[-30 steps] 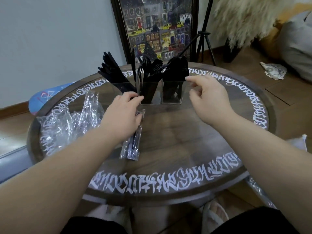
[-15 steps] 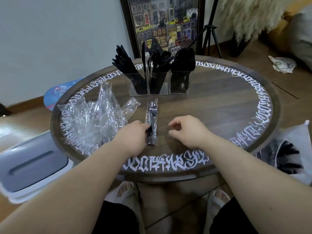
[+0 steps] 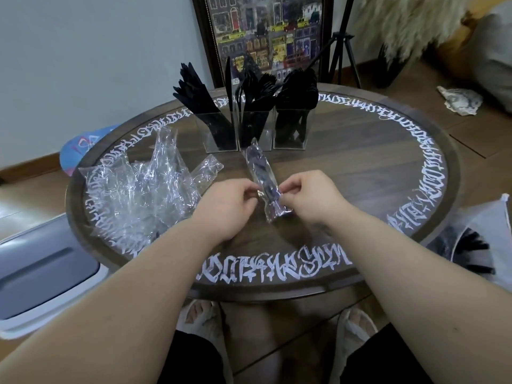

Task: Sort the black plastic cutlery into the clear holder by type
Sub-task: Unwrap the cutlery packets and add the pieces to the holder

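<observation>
Both of your hands now pinch one wrapped cutlery packet (image 3: 263, 181), where half a second ago only your left hand (image 3: 227, 209) gripped it and your right hand (image 3: 310, 200) lay curled on the table (image 3: 360, 167) beside it. Your left fingertips hold the left edge of the clear wrapper and your right fingertips hold the right edge, with the two hands close together and the packet between them. The packet runs away from your hands toward the clear holder (image 3: 255, 128), which stands beyond your fingertips.

Judgement: you are at the opening step. Pull the two edges apart to release the black pieces.

Status of the holder: three compartments already carry black cutlery, so most sorting appears done. Empty wrappers (image 3: 138, 189) lie just left of your left hand. Place this wrapper there once it is emptied. Which pieces the packet contains cannot be told through the film.
</observation>
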Motion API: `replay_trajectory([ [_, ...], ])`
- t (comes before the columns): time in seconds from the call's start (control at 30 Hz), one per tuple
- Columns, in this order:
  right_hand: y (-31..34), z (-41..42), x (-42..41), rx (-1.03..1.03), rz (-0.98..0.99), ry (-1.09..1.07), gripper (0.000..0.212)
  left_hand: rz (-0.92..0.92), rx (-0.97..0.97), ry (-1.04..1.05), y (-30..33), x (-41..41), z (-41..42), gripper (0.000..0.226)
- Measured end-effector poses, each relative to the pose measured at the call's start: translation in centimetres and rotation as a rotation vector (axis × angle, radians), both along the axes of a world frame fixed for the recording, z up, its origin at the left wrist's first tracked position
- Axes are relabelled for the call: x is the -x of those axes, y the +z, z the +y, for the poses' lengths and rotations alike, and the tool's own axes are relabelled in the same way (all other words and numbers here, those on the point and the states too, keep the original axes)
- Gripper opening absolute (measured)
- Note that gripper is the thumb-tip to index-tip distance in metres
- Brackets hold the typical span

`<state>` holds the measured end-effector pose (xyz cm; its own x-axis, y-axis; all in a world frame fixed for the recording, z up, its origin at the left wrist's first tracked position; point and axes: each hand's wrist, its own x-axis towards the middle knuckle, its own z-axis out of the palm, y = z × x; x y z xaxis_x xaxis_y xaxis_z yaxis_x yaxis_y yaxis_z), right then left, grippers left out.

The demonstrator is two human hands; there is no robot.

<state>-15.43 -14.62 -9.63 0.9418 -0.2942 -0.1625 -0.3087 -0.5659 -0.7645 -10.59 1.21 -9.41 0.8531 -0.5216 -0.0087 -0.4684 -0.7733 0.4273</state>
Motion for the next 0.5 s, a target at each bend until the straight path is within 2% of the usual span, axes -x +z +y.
replay_trajectory([
  [0.1, 1.0, -1.0, 0.1, -0.175, -0.07, -0.023, 0.016, 0.154, 0.266, 0.192, 0.3, -0.5, 0.1, 0.026],
  [0.2, 1.5, -1.3, 0.4, -0.254, -0.095, 0.025, 0.021, 0.479, 0.508, 0.22, 0.6, -0.2, -0.5, 0.027],
  [0.27, 1.5, -1.2, 0.5, -0.253, -0.091, 0.062, 0.023, 0.593, 0.623, 0.238, 0.6, 0.0, -1.1, 0.016],
  [0.33, 1.4, -1.1, 0.4, -0.222, -0.089, 0.064, 0.023, 0.63, 0.758, 0.286, 0.7, -0.1, -1.6, 0.01],
  [0.43, 1.4, -1.2, 0.2, -0.125, -0.112, 0.02, 0.017, 0.58, 0.793, 0.326, 0.6, -0.5, -2.0, 0.019],
  [0.5, 1.4, -1.3, 0.1, -0.064, -0.14, 0.008, 0.016, 0.576, 0.81, 0.333, 0.6, -0.6, -2.0, 0.014],
])
